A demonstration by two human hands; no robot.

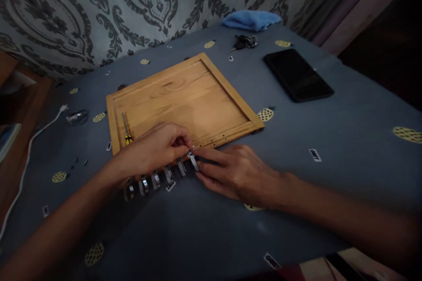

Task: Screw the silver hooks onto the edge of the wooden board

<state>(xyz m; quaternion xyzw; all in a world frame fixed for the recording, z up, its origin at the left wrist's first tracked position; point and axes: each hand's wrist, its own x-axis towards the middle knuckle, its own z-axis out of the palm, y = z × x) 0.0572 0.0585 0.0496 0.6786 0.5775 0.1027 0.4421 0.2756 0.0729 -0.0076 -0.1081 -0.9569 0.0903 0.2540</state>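
A framed wooden panel [178, 96] lies on the cloth-covered table, with small dark holes along its near rail. My right hand [240, 173] pinches a shiny curved metal hook [194, 161] at that rail. Close against it, the fingertips of my left hand [158, 145] are pressed together at the hook's upper end; any small piece in them is too tiny to make out. Several similar metal hooks [156, 180] stick out in a row from the near edge, below my left wrist. A yellow and black screwdriver [126, 131] rests on the panel's left side, partly behind my left hand.
Another metal hook [77, 117] lies left of the panel, and several small dark screw-like pieces [85, 162] are nearer. A white cable [31, 145] runs along the left. Keys [244, 42], a blue cloth [251, 20] and a black tablet or phone [298, 74] lie toward the back right.
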